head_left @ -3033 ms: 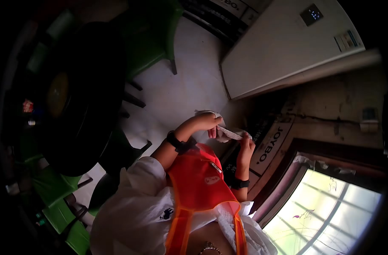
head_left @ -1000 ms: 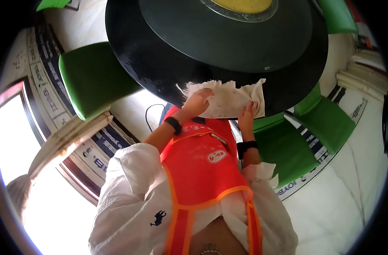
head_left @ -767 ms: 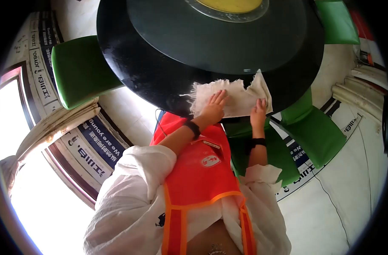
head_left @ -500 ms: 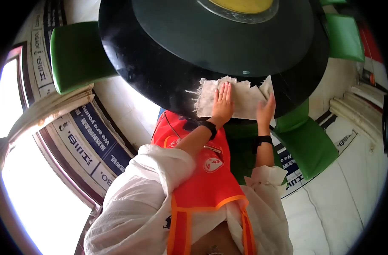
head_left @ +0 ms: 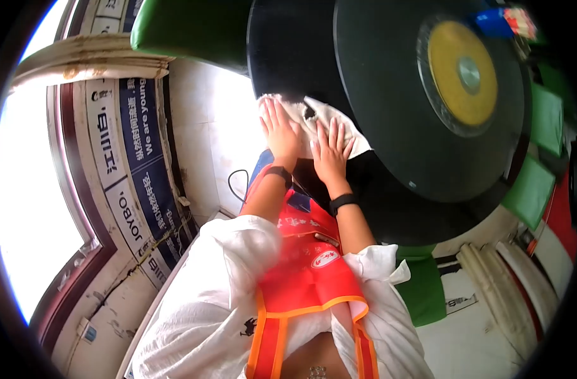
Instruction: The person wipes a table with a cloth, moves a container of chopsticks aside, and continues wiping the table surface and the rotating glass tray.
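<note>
Left hand (head_left: 280,134) and right hand (head_left: 331,153), fingers spread, lie flat atop the cloth (head_left: 323,112), its long axis passing beneath both

Hard daylight is pouring from the wide, dark-red-framed window (head_left: 39,202) well to the left of the fingers (head_left: 332,138), burning it to blank white and tinting the picture's rim beside it blue, and the pale tiled floor (head_left: 228,114) just left of the fingers is glaring too. To their right, the round black table (head_left: 294,57) is swallowing most of the light. The fisheye lens is bending straight lines and darkening the corners, and the blue-and-red packet (head_left: 495,23) beyond the fingers, far right, is looking blurred.
</note>
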`<state>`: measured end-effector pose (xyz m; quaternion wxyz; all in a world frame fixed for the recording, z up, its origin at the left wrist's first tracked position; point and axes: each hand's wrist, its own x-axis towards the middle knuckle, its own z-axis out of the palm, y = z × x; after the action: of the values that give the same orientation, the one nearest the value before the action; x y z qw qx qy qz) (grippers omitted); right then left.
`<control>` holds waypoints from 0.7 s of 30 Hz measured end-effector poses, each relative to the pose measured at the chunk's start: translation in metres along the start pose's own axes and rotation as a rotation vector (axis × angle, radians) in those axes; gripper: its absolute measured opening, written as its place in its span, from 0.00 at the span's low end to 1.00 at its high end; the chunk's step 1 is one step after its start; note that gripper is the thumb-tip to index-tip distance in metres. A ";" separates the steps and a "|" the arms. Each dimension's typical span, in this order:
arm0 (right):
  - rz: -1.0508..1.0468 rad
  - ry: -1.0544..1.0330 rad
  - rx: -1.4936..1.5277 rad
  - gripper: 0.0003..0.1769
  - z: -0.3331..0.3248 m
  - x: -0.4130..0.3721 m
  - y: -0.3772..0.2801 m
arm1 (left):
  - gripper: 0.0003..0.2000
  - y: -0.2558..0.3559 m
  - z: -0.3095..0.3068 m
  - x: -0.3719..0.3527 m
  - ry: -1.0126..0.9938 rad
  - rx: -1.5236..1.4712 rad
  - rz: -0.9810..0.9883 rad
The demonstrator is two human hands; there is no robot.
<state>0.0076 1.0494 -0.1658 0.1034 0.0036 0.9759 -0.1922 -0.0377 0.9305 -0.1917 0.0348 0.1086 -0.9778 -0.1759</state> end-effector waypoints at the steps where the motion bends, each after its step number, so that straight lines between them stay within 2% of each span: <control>1: -0.003 0.015 -0.024 0.29 0.001 0.018 -0.008 | 0.29 -0.003 -0.002 0.015 0.003 -0.015 -0.037; 4: -0.008 0.036 -0.081 0.34 -0.002 0.067 -0.029 | 0.30 -0.003 -0.003 0.060 0.033 0.002 -0.001; 8: 0.017 0.110 -0.161 0.34 0.002 0.119 -0.050 | 0.31 -0.006 -0.005 0.121 -0.015 0.078 0.098; 12: -0.043 0.180 -0.207 0.32 0.000 0.176 -0.061 | 0.29 -0.009 0.003 0.180 0.072 0.048 0.147; 21: -0.158 0.331 -0.084 0.27 -0.006 0.314 -0.072 | 0.27 -0.003 0.032 0.316 0.141 0.021 0.290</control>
<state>-0.3047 0.9741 -0.1975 -0.0739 -0.0460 0.9840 -0.1556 -0.3484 0.8678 -0.2134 0.1272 -0.0213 -0.9801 -0.1506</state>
